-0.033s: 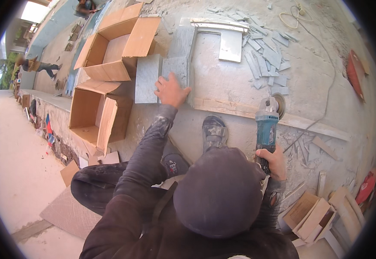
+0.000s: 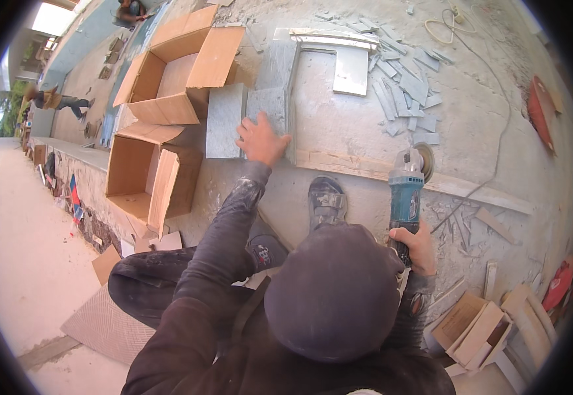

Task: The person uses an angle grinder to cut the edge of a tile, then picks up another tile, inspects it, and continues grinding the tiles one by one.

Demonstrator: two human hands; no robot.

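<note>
My left hand lies with its fingers spread on the near edge of the grey stone tiles, partly over the gap between the left tile stack and the tile beside it. It grips nothing. Another grey tile continues beyond these. On the right, my right hand is wrapped round the black rear handle of a teal angle grinder. The grinder's round disc points away from me, just over a long wooden strip. Whether the disc spins cannot be told.
Two open cardboard boxes stand left of the tiles. Thin grey offcuts are heaped at the far right, near a pale rectangular slab. A power cord crosses the floor. A torn box sits at the near right. Two people are farther off.
</note>
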